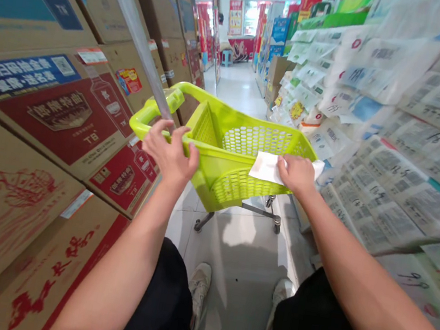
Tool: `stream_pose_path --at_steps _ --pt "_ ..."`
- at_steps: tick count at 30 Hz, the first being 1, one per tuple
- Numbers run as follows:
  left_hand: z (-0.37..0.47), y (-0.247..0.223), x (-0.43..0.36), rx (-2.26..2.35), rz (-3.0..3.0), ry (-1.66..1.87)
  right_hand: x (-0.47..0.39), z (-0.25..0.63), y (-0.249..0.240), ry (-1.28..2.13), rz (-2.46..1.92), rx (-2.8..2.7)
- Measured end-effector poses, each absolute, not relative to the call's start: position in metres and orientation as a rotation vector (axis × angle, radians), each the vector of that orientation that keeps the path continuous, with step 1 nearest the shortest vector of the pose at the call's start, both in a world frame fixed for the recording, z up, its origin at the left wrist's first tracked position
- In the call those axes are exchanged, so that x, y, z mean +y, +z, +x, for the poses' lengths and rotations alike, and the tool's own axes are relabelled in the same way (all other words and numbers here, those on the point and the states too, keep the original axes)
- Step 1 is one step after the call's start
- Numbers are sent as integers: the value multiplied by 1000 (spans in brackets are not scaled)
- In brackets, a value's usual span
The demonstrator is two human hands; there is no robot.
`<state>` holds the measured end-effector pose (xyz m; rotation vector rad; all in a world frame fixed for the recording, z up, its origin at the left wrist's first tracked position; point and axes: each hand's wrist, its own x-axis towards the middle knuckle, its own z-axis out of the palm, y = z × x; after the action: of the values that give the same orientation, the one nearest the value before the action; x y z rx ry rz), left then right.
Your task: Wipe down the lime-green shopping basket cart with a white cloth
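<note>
A lime-green plastic shopping cart (241,135) with perforated sides stands turned sideways before me on its wheeled metal frame. My left hand (172,152) is curled over its near rim by the handle end, fingers somewhat apart. A grey metal pole (140,37) slants down from the upper left to those fingers; whether they grip it too, I cannot tell. Farther right, my right hand (296,173) is closed on a white cloth (265,166), pressing it against the near rim. The cloth hangs over the outer side of the basket, partly hidden under the fingers.
Stacked cardboard cartons (66,114) line the left side closely. Plastic-wrapped paper packs (403,181) with handwritten prices are piled along the right. Beyond the cart, a tiled aisle (236,82) runs back to a blue stool (226,57). My shoes (200,283) stand on the floor below.
</note>
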<state>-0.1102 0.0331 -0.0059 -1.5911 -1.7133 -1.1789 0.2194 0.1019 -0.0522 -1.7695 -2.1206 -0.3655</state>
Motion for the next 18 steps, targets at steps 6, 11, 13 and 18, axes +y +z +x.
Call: stream_pose_path --at_steps 6,11,13,18 --pt "-112 -14 44 -1766 -1621 -1228 105 223 -52 -376 -1818 -2074" --pt "-121 -17 59 -1904 -1681 -1258 88 201 -43 -313 -1828 -2139" --pt "-123 -20 67 -1976 -1611 -1369 77 193 -40 -280 -1764 -2224" --pt "-95 -44 90 -2346 -1441 -1606 48 175 -34 -136 -1434 -2515"
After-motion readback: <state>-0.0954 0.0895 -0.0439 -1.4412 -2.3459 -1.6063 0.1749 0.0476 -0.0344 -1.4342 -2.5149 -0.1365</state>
